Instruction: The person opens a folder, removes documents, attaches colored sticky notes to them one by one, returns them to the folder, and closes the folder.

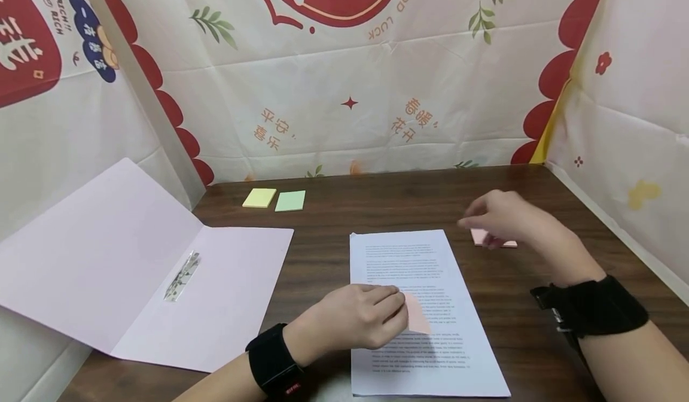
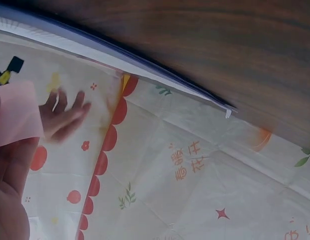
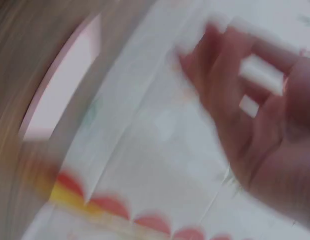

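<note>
My left hand [image 1: 357,317] pinches a single pink sticky note [image 1: 418,317] over the lower half of a stack of printed paper [image 1: 395,258]. In the left wrist view the note [image 2: 17,112] lies against the fingers. My right hand [image 1: 503,215] is over the pink sticky note pad [image 1: 508,244], partly hiding it in the head view. Seen from the right wrist, that hand [image 3: 245,100] is blurred, its fingers loosely bent with nothing between them, and the pad [image 3: 64,85] lies apart from it on the table.
An open pale pink folder [image 1: 242,276] with a metal clip [image 1: 182,276] lies at the left, its cover raised against the side wall. Yellow [image 1: 259,198] and green [image 1: 290,201] sticky note pads sit at the back. Printed cloth walls [image 1: 323,79] surround the brown table [image 1: 323,252].
</note>
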The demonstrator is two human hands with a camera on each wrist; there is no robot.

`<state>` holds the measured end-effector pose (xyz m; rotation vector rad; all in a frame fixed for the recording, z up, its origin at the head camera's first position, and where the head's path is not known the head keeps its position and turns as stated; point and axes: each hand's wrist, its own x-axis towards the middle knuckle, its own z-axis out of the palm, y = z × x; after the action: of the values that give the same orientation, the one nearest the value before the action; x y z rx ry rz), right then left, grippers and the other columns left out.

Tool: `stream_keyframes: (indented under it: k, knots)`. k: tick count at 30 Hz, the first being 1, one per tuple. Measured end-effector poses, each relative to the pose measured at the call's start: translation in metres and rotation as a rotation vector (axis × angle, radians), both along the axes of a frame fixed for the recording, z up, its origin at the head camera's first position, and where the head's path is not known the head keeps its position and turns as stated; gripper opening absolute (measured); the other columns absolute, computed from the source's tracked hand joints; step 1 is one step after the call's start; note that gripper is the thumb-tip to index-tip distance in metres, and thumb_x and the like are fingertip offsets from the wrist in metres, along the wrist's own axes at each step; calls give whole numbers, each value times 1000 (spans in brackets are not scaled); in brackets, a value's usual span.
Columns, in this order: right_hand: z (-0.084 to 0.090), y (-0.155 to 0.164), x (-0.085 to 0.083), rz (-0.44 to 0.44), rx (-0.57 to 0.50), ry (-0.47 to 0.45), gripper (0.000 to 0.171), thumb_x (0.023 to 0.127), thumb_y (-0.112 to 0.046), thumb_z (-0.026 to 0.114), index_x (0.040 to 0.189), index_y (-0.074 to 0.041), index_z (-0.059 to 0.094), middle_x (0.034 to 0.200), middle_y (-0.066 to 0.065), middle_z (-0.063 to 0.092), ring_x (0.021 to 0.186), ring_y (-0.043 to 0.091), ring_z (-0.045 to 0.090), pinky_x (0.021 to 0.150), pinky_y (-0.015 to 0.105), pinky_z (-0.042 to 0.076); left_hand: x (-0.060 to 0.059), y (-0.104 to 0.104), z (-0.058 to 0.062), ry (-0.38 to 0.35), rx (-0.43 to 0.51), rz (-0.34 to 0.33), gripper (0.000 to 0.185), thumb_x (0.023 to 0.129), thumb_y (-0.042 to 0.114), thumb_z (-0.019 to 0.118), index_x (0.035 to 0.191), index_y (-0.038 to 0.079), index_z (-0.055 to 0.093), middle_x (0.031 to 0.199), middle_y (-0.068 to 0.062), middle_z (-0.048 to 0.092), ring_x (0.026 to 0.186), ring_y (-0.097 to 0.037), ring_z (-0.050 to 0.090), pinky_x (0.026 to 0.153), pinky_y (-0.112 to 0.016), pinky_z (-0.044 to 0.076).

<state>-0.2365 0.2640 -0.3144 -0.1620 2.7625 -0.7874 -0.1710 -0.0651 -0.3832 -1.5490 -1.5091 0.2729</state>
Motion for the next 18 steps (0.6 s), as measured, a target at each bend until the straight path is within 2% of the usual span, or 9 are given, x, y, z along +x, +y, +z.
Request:
stream_keyframes:
  k: [2,6,8,11,13,15,18]
  knots:
    - [3,-26,10,145,-133,-88,45,102,-27,72,132,6,68,95,17,74,68,21,70,64,39,63,1,-1,2,3,21,-4,15,100,9,58,94,13,72,92,3,76,86,-6,75,81,-20,63]
    - [0,-63,26,380,-290,-317,27,101,-23,74,121,-5,76,98,12,74,69,21,68,58,33,60,1,-1,7,24,56,-16,13,100,11,60,95,13,72,93,3,75,86,-7,75,82,-21,63]
    - [-5,-73,31,434,-328,-385,18,99,-20,75,111,-7,78,93,10,73,67,18,66,55,27,57,1,-2,8,32,68,-24,12,100,12,61,96,13,73,93,3,75,87,-7,75,83,-21,63]
    - [-10,-81,34,467,-361,-397,9,98,-13,74,97,-4,76,77,7,67,61,13,61,53,22,52,2,-3,10,6,62,-30,13,102,14,60,96,15,72,93,5,75,89,-6,75,84,-20,63]
    - [-14,-83,36,462,-361,-381,9,98,-10,73,92,-3,74,71,4,63,59,12,59,53,22,51,2,-5,11,-85,36,-21,23,107,35,58,99,17,71,98,7,75,94,-6,75,87,-21,62]
    - [-17,-87,38,446,-343,-362,9,97,-7,72,89,-4,72,68,3,62,58,12,57,52,22,50,1,-8,12,-240,-1,15,39,104,56,57,109,20,72,108,8,76,105,-9,74,92,-23,61]
    - [-22,-94,42,417,-289,-351,11,97,-5,72,85,-5,72,66,3,62,56,13,58,52,23,51,-3,-15,16,-503,-44,147,56,100,72,54,123,25,73,125,9,75,122,-12,69,102,-28,59]
